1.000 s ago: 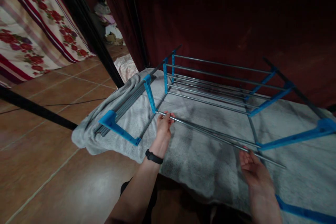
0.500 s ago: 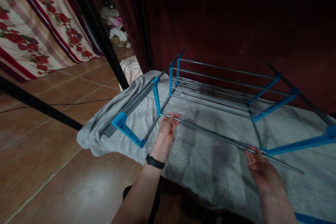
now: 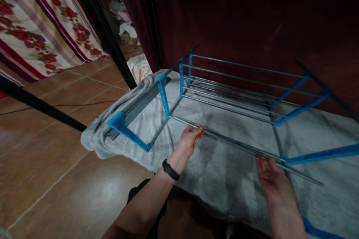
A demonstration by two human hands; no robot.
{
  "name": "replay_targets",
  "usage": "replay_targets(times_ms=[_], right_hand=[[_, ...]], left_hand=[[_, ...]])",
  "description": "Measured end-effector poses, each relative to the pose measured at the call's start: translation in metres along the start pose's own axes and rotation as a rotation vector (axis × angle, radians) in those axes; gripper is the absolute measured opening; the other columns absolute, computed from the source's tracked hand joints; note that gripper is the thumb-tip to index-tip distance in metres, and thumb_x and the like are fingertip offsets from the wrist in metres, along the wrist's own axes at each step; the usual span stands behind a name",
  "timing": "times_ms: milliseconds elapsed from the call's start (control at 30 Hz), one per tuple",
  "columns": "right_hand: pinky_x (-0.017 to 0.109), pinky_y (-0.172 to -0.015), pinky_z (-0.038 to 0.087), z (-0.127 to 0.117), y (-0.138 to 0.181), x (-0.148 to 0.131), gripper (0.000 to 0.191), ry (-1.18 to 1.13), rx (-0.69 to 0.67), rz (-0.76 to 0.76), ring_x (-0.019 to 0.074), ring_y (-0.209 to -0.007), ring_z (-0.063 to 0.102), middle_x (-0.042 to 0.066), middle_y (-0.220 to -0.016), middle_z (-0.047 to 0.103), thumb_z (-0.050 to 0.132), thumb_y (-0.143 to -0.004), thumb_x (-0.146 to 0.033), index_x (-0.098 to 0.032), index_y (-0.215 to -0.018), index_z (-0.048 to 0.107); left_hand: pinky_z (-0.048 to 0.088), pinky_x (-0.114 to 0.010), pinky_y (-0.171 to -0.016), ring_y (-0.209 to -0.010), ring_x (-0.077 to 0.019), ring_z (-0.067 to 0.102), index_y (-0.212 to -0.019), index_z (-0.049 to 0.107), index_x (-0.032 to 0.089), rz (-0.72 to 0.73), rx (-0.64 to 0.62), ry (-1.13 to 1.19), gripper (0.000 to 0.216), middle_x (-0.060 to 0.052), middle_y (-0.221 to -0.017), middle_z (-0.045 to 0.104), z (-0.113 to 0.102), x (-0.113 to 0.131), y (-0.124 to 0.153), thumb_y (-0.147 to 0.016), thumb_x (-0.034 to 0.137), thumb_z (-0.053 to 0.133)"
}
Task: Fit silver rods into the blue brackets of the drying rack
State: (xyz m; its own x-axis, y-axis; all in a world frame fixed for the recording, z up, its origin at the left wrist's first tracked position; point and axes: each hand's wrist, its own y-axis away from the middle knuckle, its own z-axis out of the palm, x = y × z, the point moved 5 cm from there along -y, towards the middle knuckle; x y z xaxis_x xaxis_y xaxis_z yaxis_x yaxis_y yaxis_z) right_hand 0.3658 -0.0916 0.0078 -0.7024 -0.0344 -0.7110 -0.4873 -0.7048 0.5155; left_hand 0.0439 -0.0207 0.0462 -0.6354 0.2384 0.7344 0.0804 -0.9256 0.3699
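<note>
A rack of grey metal rods joined by blue plastic brackets (image 3: 166, 97) lies on a grey blanket (image 3: 218, 168). Along its near side, my left hand (image 3: 188, 141) pinches a thin metal rod (image 3: 230, 142) with closed fingers. My right hand (image 3: 270, 177) is closed around the same rod farther right, palm up, close to a long blue bracket (image 3: 316, 154). The rod's right end sticks out past my right hand. Another rod runs almost alongside it between the brackets, and the two overlap near my hands.
Several loose rods (image 3: 140, 106) lie bundled on the blanket at left, behind a blue bracket (image 3: 127, 130). Black bed-frame posts (image 3: 112, 41) stand to the left, a dark red panel (image 3: 238, 18) behind. A floral curtain (image 3: 45, 30) hangs over the tiled floor (image 3: 53, 157).
My left hand has slid right along the near side, away from the left bracket. My right hand stays near the right bracket, and the view has shifted slightly.
</note>
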Motion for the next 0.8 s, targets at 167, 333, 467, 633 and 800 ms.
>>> replay_targets(times_ms=[167,333,467,633,800], right_hand=[[0.022,-0.082,0.062,0.007,0.003,0.004,0.012,-0.006,-0.025,-0.004,0.0078,-0.078,0.070,-0.004,-0.081,0.071,0.060,-0.092,-0.016,-0.022,-0.088,0.069],[0.022,-0.085,0.061,0.009,0.004,0.014,0.006,0.016,-0.073,-0.025,0.0082,-0.080,0.070,-0.004,-0.084,0.071,0.066,-0.089,-0.019,-0.023,-0.088,0.069],[0.024,-0.088,0.061,0.012,0.007,0.022,0.006,0.008,-0.080,-0.014,0.0086,-0.083,0.070,-0.003,-0.085,0.071,0.068,-0.087,-0.017,-0.022,-0.084,0.068],[0.024,-0.088,0.061,0.018,0.012,0.026,0.008,-0.019,-0.033,0.039,0.0085,-0.083,0.071,-0.002,-0.083,0.072,0.064,-0.089,-0.014,-0.020,-0.084,0.068],[0.024,-0.088,0.061,0.024,0.018,0.026,0.013,-0.036,-0.012,0.078,0.0080,-0.081,0.071,-0.002,-0.080,0.072,0.061,-0.091,-0.012,-0.019,-0.084,0.068]], left_hand=[[0.049,-0.027,-0.070,-0.071,-0.0143,0.066,-0.081,0.070,0.016,-0.047,-0.048,-0.047,0.033,-0.004,-0.077,0.071,0.010,-0.022,0.009,-0.060,0.027,0.092],[0.049,-0.027,-0.069,-0.071,-0.0148,0.067,-0.077,0.069,0.016,-0.067,-0.049,-0.054,0.032,-0.003,-0.073,0.069,0.013,-0.028,0.013,-0.060,0.030,0.092],[0.050,-0.027,-0.069,-0.071,-0.0152,0.068,-0.079,0.069,0.016,-0.085,-0.060,-0.044,0.033,-0.003,-0.074,0.069,0.015,-0.032,0.015,-0.060,0.028,0.093],[0.052,-0.028,-0.070,-0.072,-0.0158,0.069,-0.080,0.070,0.016,-0.099,-0.106,-0.016,0.033,-0.003,-0.077,0.070,0.022,-0.043,0.016,-0.060,0.027,0.093],[0.053,-0.028,-0.070,-0.071,-0.0154,0.068,-0.080,0.070,0.016,-0.106,-0.148,0.007,0.032,-0.003,-0.077,0.069,0.028,-0.052,0.017,-0.060,0.027,0.093]])
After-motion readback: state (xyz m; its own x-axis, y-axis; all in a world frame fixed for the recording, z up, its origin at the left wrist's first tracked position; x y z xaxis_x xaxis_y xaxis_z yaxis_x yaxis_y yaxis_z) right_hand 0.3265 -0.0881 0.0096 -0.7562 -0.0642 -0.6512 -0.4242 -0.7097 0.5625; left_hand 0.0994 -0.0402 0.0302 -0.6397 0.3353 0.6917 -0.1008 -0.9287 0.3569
